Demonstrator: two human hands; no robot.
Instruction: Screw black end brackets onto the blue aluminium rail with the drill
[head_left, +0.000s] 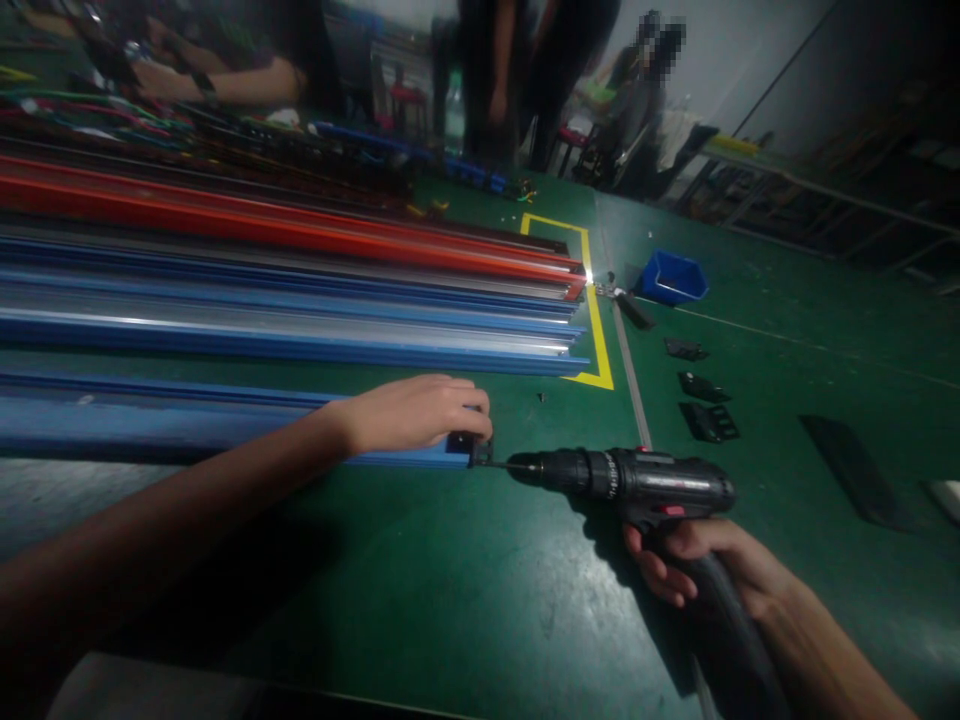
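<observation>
Left fingers [472,400] curled over black bracket [482,453]

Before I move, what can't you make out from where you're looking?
In the head view:
Black end piece: partly covered by the left hand.
Bit: its tip is too small and blurred to tell whether it meets a screw.
Drill: trigger hidden by the right hand.
Front blue rail: cut off by the left edge.
Co-worker's hand: blurred.
</observation>
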